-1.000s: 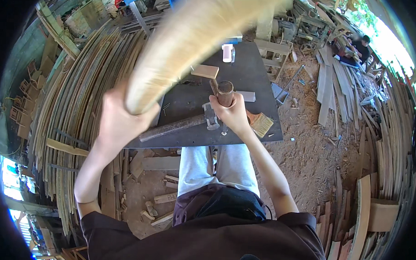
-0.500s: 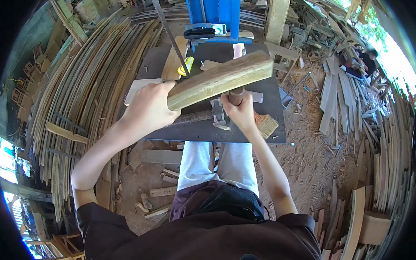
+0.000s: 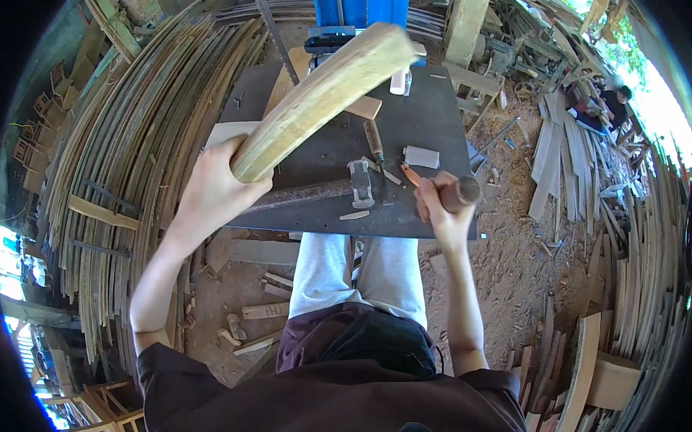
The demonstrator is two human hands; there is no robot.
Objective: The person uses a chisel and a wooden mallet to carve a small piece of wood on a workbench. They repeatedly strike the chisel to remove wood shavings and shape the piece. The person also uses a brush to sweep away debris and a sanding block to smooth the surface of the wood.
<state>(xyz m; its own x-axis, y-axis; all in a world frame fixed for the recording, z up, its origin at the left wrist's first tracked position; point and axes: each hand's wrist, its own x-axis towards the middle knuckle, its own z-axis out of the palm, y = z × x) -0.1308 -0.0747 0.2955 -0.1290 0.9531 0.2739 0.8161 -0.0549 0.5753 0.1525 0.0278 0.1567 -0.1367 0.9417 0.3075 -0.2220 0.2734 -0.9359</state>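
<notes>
My left hand [image 3: 217, 192] is closed round the near end of a thick, squared wood block [image 3: 323, 101], whose far end is raised over the table. Beyond the table's right front, my right hand [image 3: 447, 212] wraps a round-ended wooden handle [image 3: 463, 192]; the rest of that tool is hidden. An orange brush handle [image 3: 411, 173] sticks out by its fingertips, the bristles out of sight. A hammer [image 3: 361, 184] lies between the hands, its long handle pointing left. Past it rests a wooden-handled chisel [image 3: 373, 139]. A pale rectangular block [image 3: 421, 157] lies near my right hand.
The dark tabletop [image 3: 441, 105] stands before my knees, with a blue machine column [image 3: 361, 7] behind it. Long stacked boards [image 3: 135, 132] fill the left side. Offcuts [image 3: 265, 311] litter the floor, and another person [image 3: 613, 103] is at the far right.
My left hand has shifted left and down, tilting the wood block more steeply. My right hand has moved right and down with the wooden handle, to where the brush lay. The chisel is now uncovered.
</notes>
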